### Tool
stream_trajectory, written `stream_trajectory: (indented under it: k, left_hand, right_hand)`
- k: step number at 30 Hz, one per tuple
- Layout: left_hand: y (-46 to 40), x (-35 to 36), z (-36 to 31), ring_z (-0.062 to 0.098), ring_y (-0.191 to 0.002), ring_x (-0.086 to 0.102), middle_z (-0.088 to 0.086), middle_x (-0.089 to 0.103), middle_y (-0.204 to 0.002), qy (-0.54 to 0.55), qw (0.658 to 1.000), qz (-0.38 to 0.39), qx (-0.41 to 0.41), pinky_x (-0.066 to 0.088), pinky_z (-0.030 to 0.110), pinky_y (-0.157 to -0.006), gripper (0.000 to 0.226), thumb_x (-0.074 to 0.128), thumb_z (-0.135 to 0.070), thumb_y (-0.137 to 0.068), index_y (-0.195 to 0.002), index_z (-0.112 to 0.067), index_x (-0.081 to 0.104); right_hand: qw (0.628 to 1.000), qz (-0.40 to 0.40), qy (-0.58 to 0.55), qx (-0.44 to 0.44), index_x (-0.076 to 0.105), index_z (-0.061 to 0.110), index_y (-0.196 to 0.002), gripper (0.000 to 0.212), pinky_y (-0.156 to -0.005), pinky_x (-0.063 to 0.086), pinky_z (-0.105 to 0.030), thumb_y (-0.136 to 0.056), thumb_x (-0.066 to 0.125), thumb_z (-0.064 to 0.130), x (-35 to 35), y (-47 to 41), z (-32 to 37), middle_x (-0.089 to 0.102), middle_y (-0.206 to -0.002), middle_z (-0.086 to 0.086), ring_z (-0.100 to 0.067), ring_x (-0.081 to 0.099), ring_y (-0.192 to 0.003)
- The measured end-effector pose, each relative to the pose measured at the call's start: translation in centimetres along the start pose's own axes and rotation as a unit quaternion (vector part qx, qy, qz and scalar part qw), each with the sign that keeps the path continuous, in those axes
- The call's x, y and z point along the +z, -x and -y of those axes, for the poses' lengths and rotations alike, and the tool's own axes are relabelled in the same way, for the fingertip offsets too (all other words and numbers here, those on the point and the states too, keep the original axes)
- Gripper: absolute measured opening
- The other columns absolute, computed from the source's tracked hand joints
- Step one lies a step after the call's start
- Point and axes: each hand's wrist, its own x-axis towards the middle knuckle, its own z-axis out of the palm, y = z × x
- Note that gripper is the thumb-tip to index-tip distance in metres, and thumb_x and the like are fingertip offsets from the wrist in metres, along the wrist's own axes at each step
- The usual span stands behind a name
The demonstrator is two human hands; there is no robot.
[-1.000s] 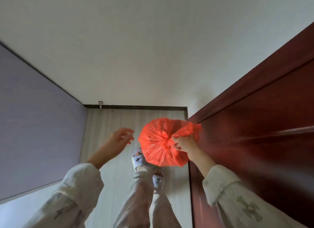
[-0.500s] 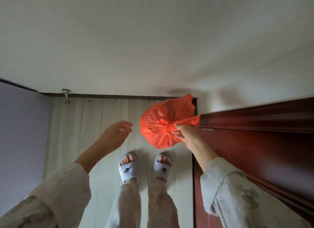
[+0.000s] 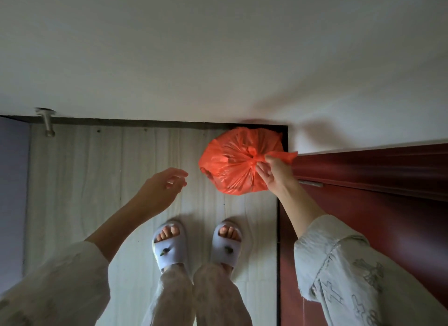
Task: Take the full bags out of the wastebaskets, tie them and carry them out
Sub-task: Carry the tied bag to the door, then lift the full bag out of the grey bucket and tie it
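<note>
A full red plastic bag (image 3: 232,163), knotted at its top, hangs above the pale wood floor near the corner by the door frame. My right hand (image 3: 274,172) pinches the knot and one loose end of the bag. To the left of the bag and apart from it, my left hand (image 3: 162,187) hovers with its fingers spread and holds nothing. No wastebasket is in view.
A white wall (image 3: 218,58) stands straight ahead with a dark skirting. A dark red door (image 3: 375,192) stands at the right. A metal door stop (image 3: 47,122) sticks out at the wall's foot on the left. My feet in pale slippers (image 3: 196,245) stand on the floor.
My view has swung down and to the left, so the door takes less of the frame. The bag has moved up and right toward the corner; my left hand stays apart from it.
</note>
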Motion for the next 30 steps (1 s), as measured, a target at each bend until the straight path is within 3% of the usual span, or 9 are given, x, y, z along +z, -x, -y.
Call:
stream_trajectory:
  k: [4, 7, 9, 12, 15, 20, 23, 26, 30]
  left_hand:
    - [1.7, -1.3, -2.8, 0.017, -0.092, 0.059, -0.001, 0.061, -0.098, 0.0, 1.0, -0.004, 0.005, 0.045, 0.03, -0.082, 0.027, 0.042, -0.019, -0.094, -0.117, -0.012, 0.055]
    - [4.3, -3.4, -6.1, 0.017, -0.096, 0.058, -0.002, 0.06, -0.1, 0.007, 1.0, -0.018, 0.018, 0.045, 0.033, -0.088, 0.028, 0.041, -0.02, -0.094, -0.117, -0.013, 0.054]
    - [7.2, -5.3, -8.2, 0.017, -0.096, 0.058, -0.002, 0.061, -0.099, 0.017, 0.999, -0.04, 0.026, 0.045, 0.033, -0.089, 0.027, 0.042, -0.019, -0.093, -0.117, -0.014, 0.055]
    - [13.2, -8.9, -11.3, 0.017, -0.098, 0.059, -0.003, 0.06, -0.099, 0.04, 0.996, -0.076, 0.035, 0.045, 0.033, -0.09, 0.028, 0.043, -0.019, -0.093, -0.117, -0.014, 0.055]
    - [21.0, -12.4, -14.2, 0.018, -0.099, 0.059, -0.003, 0.06, -0.101, 0.076, 0.99, -0.114, 0.037, 0.048, 0.036, -0.091, 0.028, 0.043, -0.02, -0.093, -0.118, -0.015, 0.054]
    - [33.7, -18.1, -16.4, 0.011, -0.087, 0.06, -0.009, 0.061, -0.091, 0.161, 0.958, -0.233, 0.05, 0.047, 0.028, -0.081, 0.018, 0.046, -0.019, -0.092, -0.107, -0.023, 0.056]
    - [42.0, -20.5, -15.9, 0.007, -0.082, 0.06, -0.011, 0.062, -0.089, 0.223, 0.914, -0.336, 0.044, 0.045, 0.022, -0.073, 0.016, 0.046, -0.017, -0.093, -0.1, -0.025, 0.058]
    - [50.2, -21.4, -14.2, 0.005, -0.079, 0.062, -0.009, 0.064, -0.088, 0.259, 0.862, -0.434, 0.038, 0.047, 0.026, -0.077, 0.022, 0.047, -0.016, -0.092, -0.091, -0.036, 0.055]
    - [61.5, -20.3, -9.7, -0.01, -0.069, 0.06, 0.0, 0.066, -0.092, 0.271, 0.796, -0.54, -0.01, 0.047, 0.01, -0.069, 0.018, 0.047, -0.017, -0.092, -0.105, -0.018, 0.059]
  right_hand:
    - [0.994, 0.042, 0.1, 0.003, 0.054, 0.009, -0.074, 0.019, -0.087, 0.049, -0.031, -0.09, 0.048, 0.003, 0.0, 4.6, 1.5, 0.046, -0.06, -0.001, -0.002, 0.05, -0.043]
    - [0.98, 0.087, 0.178, -0.001, 0.056, 0.0, -0.116, 0.026, -0.089, 0.049, -0.033, -0.092, 0.047, 0.007, 0.9, 10.7, 2.7, 0.06, -0.088, -0.012, -0.012, 0.066, -0.085]
    - [0.968, 0.128, 0.216, -0.008, 0.05, -0.002, -0.124, 0.032, -0.093, 0.047, -0.036, -0.095, 0.044, 0.01, 1.6, 16.1, 3.9, 0.058, -0.123, -0.023, -0.028, 0.06, -0.107]
    - [0.926, 0.212, 0.312, -0.029, 0.045, -0.01, -0.127, 0.039, -0.081, 0.05, -0.03, -0.098, 0.038, 0.014, 2.9, 25.4, 6.3, 0.054, -0.125, -0.032, -0.026, 0.064, -0.091]
    - [0.865, 0.252, 0.406, -0.153, 0.058, -0.015, -0.094, 0.029, -0.056, 0.04, -0.023, -0.094, 0.043, 0.011, 2.9, 35.3, 8.0, 0.058, -0.082, -0.033, -0.015, 0.052, -0.054]
    - [0.725, 0.305, 0.524, -0.326, 0.063, 0.02, -0.075, 0.022, -0.081, 0.049, -0.035, -0.09, 0.047, 0.022, 4.1, 49.1, 8.6, 0.071, -0.092, -0.014, -0.024, 0.063, -0.082]
    - [0.643, 0.356, 0.56, -0.382, 0.063, 0.021, -0.091, 0.02, -0.089, 0.047, -0.035, -0.092, 0.045, 0.029, 5.8, 56.7, 7.3, 0.07, -0.102, -0.005, -0.022, 0.064, -0.096]
    - [0.571, 0.424, 0.567, -0.416, 0.064, 0.02, -0.093, 0.021, -0.092, 0.047, -0.037, -0.092, 0.045, 0.028, 7.7, 63.0, 4.3, 0.07, -0.099, -0.004, -0.024, 0.065, -0.097]
    - [0.473, 0.514, 0.572, -0.43, 0.064, 0.01, -0.104, 0.024, -0.095, 0.049, -0.037, -0.093, 0.048, 0.023, 9.2, 71.9, -3.3, 0.071, -0.101, -0.01, -0.02, 0.066, -0.094]
